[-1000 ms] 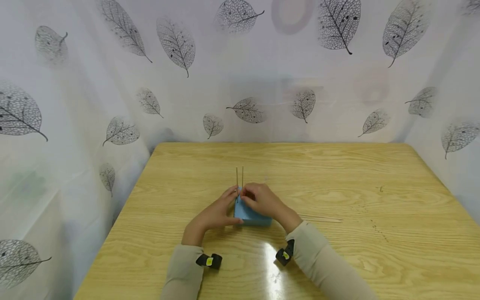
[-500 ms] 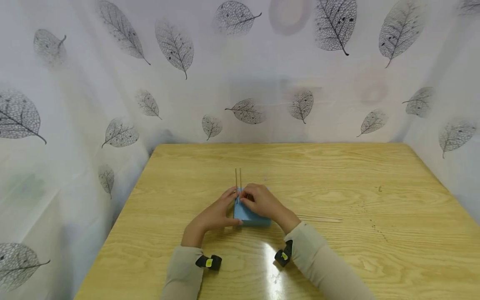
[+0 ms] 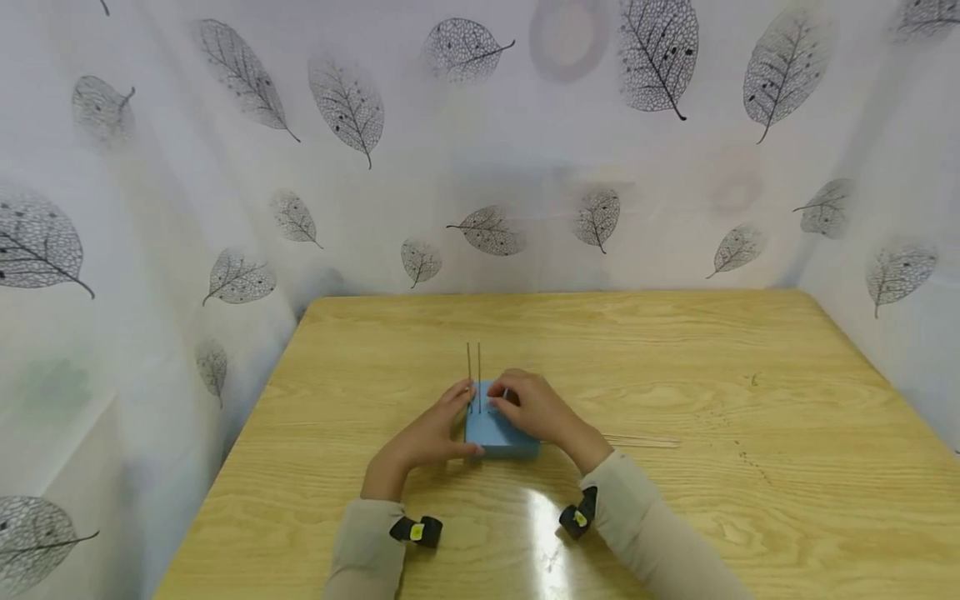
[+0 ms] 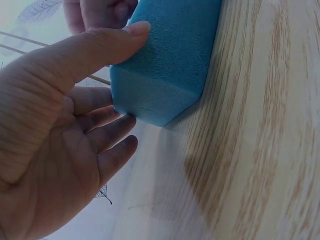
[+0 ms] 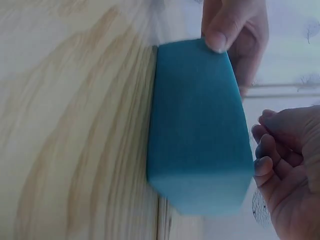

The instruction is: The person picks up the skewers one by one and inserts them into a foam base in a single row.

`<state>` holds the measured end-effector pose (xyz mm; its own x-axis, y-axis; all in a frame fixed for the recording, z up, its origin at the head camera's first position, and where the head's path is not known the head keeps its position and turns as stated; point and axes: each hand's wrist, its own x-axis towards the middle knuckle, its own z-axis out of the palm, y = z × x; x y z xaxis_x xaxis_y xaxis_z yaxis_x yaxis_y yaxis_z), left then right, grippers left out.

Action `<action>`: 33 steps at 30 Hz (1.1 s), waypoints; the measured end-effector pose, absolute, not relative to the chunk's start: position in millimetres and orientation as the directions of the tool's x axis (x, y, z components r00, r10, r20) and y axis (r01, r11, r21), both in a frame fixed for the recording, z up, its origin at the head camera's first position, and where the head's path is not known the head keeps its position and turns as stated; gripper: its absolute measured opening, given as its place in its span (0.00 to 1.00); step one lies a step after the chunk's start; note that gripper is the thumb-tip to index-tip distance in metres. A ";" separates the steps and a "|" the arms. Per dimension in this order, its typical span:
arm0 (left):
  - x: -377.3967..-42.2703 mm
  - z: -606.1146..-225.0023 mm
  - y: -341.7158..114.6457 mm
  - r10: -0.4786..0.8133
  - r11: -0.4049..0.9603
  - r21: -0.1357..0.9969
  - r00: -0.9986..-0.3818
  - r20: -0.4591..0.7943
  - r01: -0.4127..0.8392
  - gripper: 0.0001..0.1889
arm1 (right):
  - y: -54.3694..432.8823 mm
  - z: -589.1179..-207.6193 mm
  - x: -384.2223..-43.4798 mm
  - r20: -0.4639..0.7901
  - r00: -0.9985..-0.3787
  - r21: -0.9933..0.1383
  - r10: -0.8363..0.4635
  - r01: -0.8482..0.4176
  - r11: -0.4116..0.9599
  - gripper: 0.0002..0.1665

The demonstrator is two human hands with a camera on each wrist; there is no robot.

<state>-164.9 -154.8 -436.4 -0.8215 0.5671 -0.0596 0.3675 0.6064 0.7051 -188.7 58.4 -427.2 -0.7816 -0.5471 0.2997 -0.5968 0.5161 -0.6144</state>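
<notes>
A blue foam block sits on the wooden table in front of me. Two thin wooden sticks stand upright in its left part: the left stick and the right stick, side by side. My left hand grips the block's left end, and in the left wrist view the thumb presses its front face with the fingers behind. My right hand hovers over the block's top, just right of the sticks. In the right wrist view its loosely curled fingers hold nothing visible.
Several loose thin sticks lie on the table to the right of the block, partly hidden behind the right wrist. A leaf-patterned white curtain hangs behind the table and along both sides.
My right hand has let go of the right stick and shifted slightly right; the stick stands by itself. My left hand keeps its grip on the block. The head view has tilted slightly.
</notes>
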 end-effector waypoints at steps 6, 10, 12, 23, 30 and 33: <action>-166.1 -437.0 -154.6 0.557 0.630 0.682 -0.828 -0.063 0.371 0.48 | 77.1 -427.6 -189.0 0.345 -0.798 -0.617 -0.494 -0.589 0.522 0.03; -166.1 -437.5 -154.6 0.560 0.631 0.678 -0.826 -0.064 0.375 0.48 | 90.6 -427.7 -188.5 0.378 -0.794 -0.630 -0.475 -0.597 0.497 0.03; -165.9 -437.4 -154.6 0.562 0.630 0.681 -0.825 -0.067 0.374 0.48 | 98.1 -427.8 -187.9 0.379 -0.797 -0.635 -0.470 -0.594 0.494 0.02; -164.8 -436.8 -154.6 0.580 0.621 0.679 -0.812 -0.064 0.391 0.48 | 142.7 -436.3 -181.8 0.293 -0.858 -0.663 -0.422 -0.500 0.557 0.04; -163.9 -436.3 -154.0 0.581 0.629 0.668 -0.811 -0.066 0.397 0.48 | 167.7 -440.5 -177.3 0.281 -0.874 -0.659 -0.396 -0.476 0.582 0.04; -164.5 -437.0 -154.0 0.582 0.629 0.665 -0.811 -0.059 0.403 0.49 | 178.0 -439.6 -176.3 0.285 -0.880 -0.651 -0.381 -0.469 0.597 0.04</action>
<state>-164.5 -154.0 -437.0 -0.8111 0.5819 -0.0591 0.4026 0.6288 0.6652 -176.3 178.0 -439.6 -0.8795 -0.3810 0.2850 -0.4694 0.5966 -0.6510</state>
